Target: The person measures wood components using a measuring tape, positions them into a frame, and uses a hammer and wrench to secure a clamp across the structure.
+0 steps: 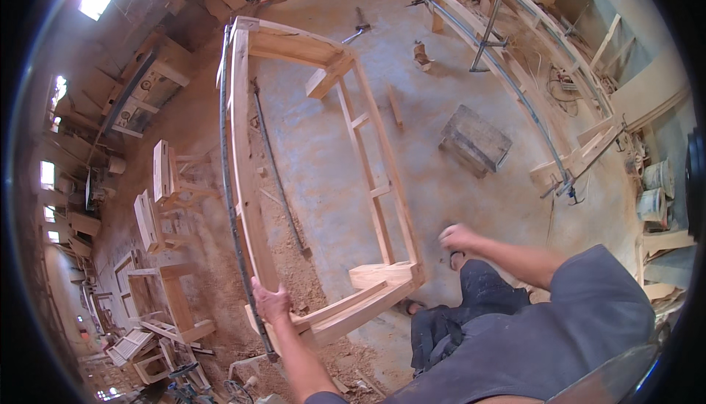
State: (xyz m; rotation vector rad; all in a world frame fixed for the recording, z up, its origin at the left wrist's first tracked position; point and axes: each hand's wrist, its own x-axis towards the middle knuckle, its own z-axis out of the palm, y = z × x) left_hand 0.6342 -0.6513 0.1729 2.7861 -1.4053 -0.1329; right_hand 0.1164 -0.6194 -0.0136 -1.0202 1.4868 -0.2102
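A long open wooden frame (247, 156) of pale timber rails and blocks stands in front of me. A dark bar clamp (226, 145) runs along its left side. My left hand (270, 299) grips the near left corner of this frame, right beside the bar. My right hand (459, 238) hangs to the right of the frame, apart from it, with its fingers curled and blurred. Whether anything is inside that hand cannot be made out. Just below it shows one of my sandalled feet (456, 260).
A second clamped wooden frame (513, 78) lies at the upper right. A grey block (475, 139) sits on the floor between the frames. A long metal bar (276, 172) lies beneath the near frame amid sawdust. Wooden trestles (162, 172) stand left; buckets (652, 204) are at the right.
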